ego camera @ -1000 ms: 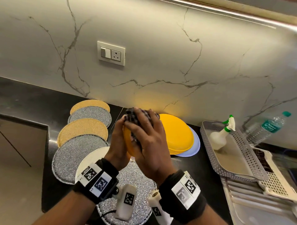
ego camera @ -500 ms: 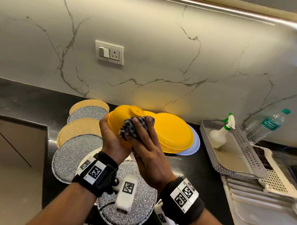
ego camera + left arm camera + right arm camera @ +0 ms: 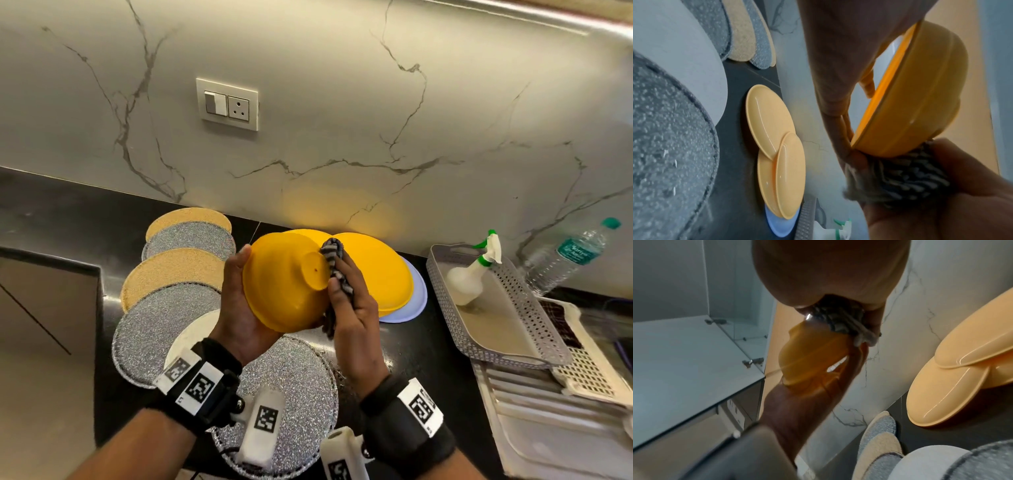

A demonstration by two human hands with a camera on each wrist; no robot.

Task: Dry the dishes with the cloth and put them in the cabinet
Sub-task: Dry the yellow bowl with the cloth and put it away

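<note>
A yellow bowl is held above the counter, tipped so its round foot faces up and to the right. My left hand grips its rim from the left, thumb on the outer wall and fingers inside. My right hand clutches a black-and-white checked cloth and presses it against the bowl's right side next to the foot. The left wrist view has the bowl with the cloth bunched under it. Yellow plates on a pale blue plate lie behind on the black counter.
Round silver and gold placemats and a white plate cover the counter at left. A grey perforated tray with a spray bottle, a water bottle and a drying rack stand right. An open cabinet shelf appears overhead.
The bowl has been turned so its foot now faces up and right. My right hand with the cloth slid from the top of the bowl down to its right side.
</note>
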